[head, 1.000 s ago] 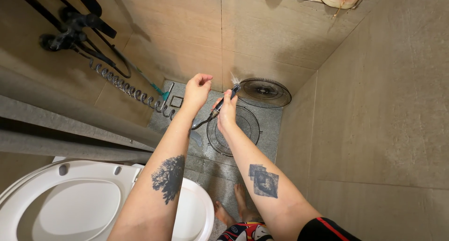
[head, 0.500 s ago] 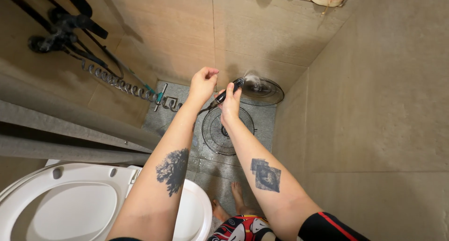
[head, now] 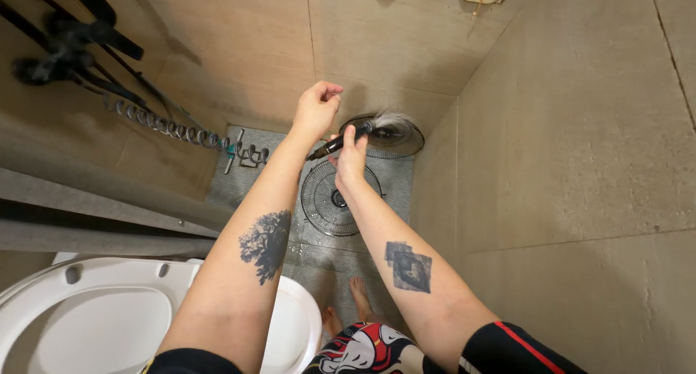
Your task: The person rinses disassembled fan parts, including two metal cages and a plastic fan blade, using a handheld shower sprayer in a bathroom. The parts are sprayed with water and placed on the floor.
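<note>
A right hand [head: 350,158] grips a slim, probably slick black spray nozzle [head: 341,141] mid-handle, jetting water over light, bendable wire fan grilles [head: 330,200], left hand [head: 316,109] loosely fisted, seemingly empty.

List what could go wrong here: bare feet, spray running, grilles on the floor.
1. The right hand aims the black sprayer at the far fan grille; the floor looks wet, so the bare feet may slip.
2. The near fan grille lies flat just ahead of the feet, so a step could land on it.
3. The left hand holds nothing for balance.
</note>
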